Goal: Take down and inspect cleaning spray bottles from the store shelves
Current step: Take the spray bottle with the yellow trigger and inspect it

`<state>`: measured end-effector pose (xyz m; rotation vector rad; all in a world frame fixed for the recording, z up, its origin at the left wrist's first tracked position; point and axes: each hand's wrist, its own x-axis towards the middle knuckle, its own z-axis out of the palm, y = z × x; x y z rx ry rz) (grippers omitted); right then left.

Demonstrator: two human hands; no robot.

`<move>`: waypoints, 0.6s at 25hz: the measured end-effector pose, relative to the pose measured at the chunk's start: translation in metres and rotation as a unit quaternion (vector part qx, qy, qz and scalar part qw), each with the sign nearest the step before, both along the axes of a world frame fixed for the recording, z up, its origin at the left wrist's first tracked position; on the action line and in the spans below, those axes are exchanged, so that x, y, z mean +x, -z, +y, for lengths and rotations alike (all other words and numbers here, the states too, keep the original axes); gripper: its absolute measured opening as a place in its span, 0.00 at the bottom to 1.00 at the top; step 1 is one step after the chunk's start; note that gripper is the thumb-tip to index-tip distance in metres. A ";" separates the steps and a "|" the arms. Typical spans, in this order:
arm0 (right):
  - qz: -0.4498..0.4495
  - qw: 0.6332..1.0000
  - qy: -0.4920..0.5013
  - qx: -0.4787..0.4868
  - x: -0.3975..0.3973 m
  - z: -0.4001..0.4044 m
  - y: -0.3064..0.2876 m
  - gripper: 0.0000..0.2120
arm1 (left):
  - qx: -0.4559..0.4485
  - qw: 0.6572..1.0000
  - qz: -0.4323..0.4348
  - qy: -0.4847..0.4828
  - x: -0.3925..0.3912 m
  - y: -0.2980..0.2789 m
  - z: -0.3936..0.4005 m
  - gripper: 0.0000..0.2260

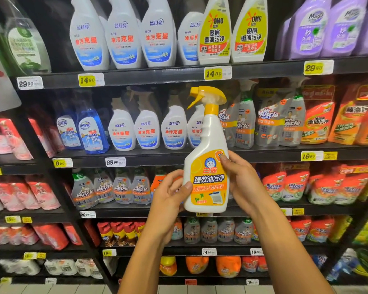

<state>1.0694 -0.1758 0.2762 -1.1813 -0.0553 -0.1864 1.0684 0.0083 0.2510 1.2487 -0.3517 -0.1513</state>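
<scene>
Hands close on a white spray bottle (206, 166) held upright in front of the store shelves (179, 77), clear of every shelf edge, its yellow trigger head (207, 98) level with the second shelf from the top. The left hand (170, 192) cups the bottle's lower left side, thumb across the edge of the orange label (209, 183). The right hand (240, 179) grips the right side higher up, thumb pressed on the label's upper corner. Both hands wrap the bottle firmly; how far the fingers reach around the back cannot be seen.

With the front label facing the camera, the inspection appears to be under way. To do it well, the left hand should keep carrying the weight near the base while the right turns the bottle slowly, bringing the back panel round. Keeping the bottle upright and both thumbs away from the trigger guards against an accidental spray. Behind it, rows of white-and-blue bottles (147, 130) and a 14.90 price tag (218, 72) line the shelf edges.
</scene>
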 end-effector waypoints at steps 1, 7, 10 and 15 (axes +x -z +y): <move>0.003 1.000 0.005 0.005 0.001 0.001 0.000 0.16 | 0.004 1.000 -0.009 -0.003 -0.001 0.000 -0.001 0.17; 0.053 0.995 0.072 0.046 0.018 0.007 -0.001 0.20 | 0.053 0.995 -0.077 -0.021 -0.011 -0.009 -0.011 0.20; 0.102 0.988 0.099 0.054 0.027 0.008 -0.003 0.22 | 0.093 0.990 -0.107 0.010 -0.016 -0.014 -0.013 0.19; 0.138 0.987 0.046 0.062 0.032 0.006 -0.003 0.32 | 0.177 0.969 -0.170 0.012 -0.022 -0.021 -0.014 0.23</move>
